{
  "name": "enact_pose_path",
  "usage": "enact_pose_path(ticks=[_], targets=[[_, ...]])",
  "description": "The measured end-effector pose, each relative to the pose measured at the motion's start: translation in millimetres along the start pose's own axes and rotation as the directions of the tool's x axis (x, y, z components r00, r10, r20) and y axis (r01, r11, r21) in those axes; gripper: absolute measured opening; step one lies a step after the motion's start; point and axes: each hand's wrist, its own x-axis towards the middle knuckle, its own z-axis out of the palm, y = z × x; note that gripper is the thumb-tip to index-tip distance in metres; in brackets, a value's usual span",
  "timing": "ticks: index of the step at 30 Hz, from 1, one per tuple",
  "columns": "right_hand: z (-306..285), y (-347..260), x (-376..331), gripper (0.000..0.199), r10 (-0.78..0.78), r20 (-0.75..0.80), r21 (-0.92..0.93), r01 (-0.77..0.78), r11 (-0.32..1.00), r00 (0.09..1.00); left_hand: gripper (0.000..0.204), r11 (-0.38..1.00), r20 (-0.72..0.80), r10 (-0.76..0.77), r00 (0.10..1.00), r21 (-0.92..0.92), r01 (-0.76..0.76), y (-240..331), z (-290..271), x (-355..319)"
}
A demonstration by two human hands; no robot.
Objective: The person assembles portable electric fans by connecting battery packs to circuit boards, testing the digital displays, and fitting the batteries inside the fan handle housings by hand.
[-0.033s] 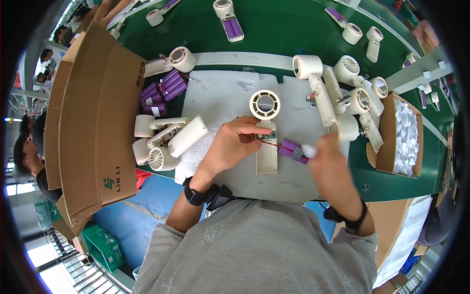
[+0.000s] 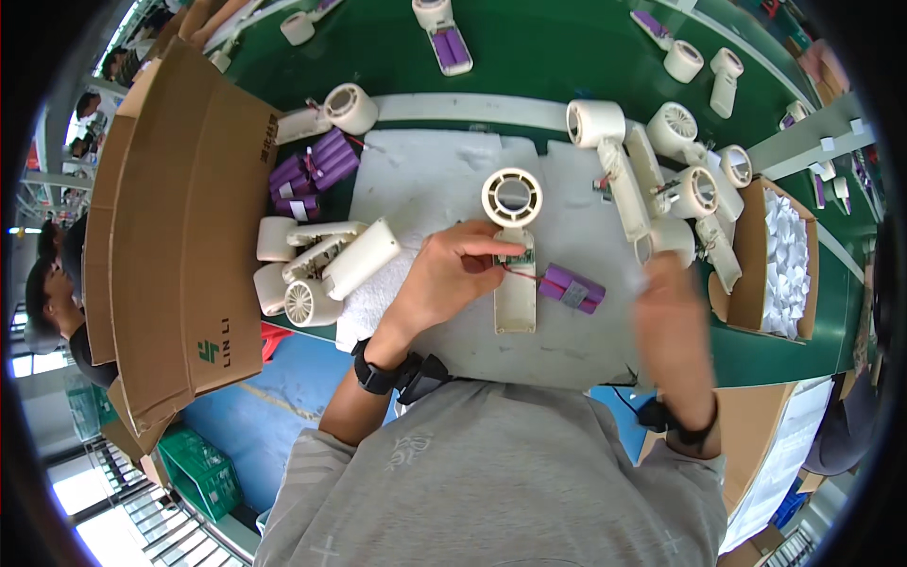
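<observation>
A cream handheld fan [image 2: 515,319] lies on the grey mat with its round head away from me and its handle open. Inside the handle is a small green circuit board [image 2: 518,253]. My left hand [image 2: 452,269] is closed at the handle's left side, forefinger over the board and thumb near the red wires. Those wires run to a purple battery pack [image 2: 573,288] with a grey patch, lying right of the handle. My right hand [image 2: 673,317] is above the mat's right edge, smeared by motion. Its fingers and anything in them cannot be made out.
Cream fan bodies [image 2: 326,274] and purple battery packs [image 2: 331,159] lie left, beside a tall cardboard box [image 2: 179,246]. More fan parts [image 2: 624,189] crowd the right, next to a carton [image 2: 746,260] of white pieces [image 2: 786,265]. Beyond a pale rail [image 2: 453,111], fans rest on a green surface.
My right hand has moved right, away from the battery pack, where it was with a small white piece at its fingers. That piece no longer shows. My left hand stays at the fan.
</observation>
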Motion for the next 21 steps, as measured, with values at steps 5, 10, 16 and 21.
enact_pose_path(ticks=[5, 10, 16, 21], targets=[[-61, 85, -22, 0.030, 0.573, -0.601, 0.147, -0.628, 0.764, 0.557, 0.035, 0.999, -0.029, 0.032, 0.999, -0.009, -0.032, 7, 12, 0], [-5, -20, 6, 0.047, -0.028, -0.103, 0.436, 0.071, 0.897, 0.994, 0.036, 0.999, -0.072, 0.040, 0.997, 0.037, -0.037, 4, 11, 2], [36, -21, 31, 0.049, -0.299, -0.078, 0.233, 0.309, 0.922, 0.951, 0.036, 0.993, -0.055, 0.058, 0.997, 0.103, -0.052, 11, 11, 5], [10, -17, 37, 0.061, -0.268, 0.415, 0.742, -0.153, 0.653, 0.870, 0.037, 0.971, 0.002, 0.089, 0.996, 0.223, -0.087, 14, 6, 5]])
